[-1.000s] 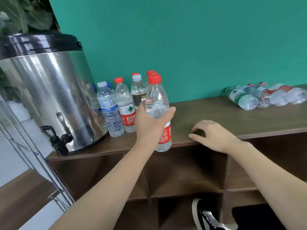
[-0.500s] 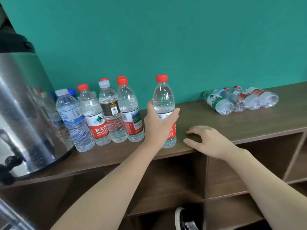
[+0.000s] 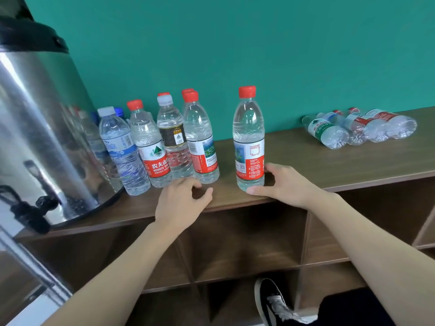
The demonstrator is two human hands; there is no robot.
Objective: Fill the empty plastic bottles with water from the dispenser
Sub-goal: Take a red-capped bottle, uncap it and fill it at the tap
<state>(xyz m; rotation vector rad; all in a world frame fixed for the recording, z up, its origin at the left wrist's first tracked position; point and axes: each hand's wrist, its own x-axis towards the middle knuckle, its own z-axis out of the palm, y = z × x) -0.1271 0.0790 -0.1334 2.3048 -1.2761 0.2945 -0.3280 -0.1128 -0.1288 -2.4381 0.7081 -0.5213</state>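
Bench (image 3: pixel 306 161): brown wood-grain top over open cubby compartments, against a flat teal wall (image 3: pixel 259 43).

Dispenser (image 3: pixel 35 128): large polished steel drum with black lid and black tap low on its front, at the bench's left end.

Standing bottles (image 3: pixel 164 142): cluster of upright clear ribbed plastic bottles just right of the dispenser, mostly red-capped, some white or blue; labels red, blue, dark.

Single bottle (image 3: pixel 249 140): upright, clear, red cap, red-and-white label, apart from the cluster near the front edge.

Lying bottles (image 3: pixel 357 128): several clear bottles on their sides, packed together at right rear, well apart from the rest.

Left hand (image 3: pixel 181 203): fingers loosely curled, holding nothing, at the bench edge before the cluster.

Right hand (image 3: pixel 284 184): loose, thumb along the bench edge at the single bottle's base, fingers behind it; real contact cannot be told.

Black-and-white shoe (image 3: pixel 270 302): below.
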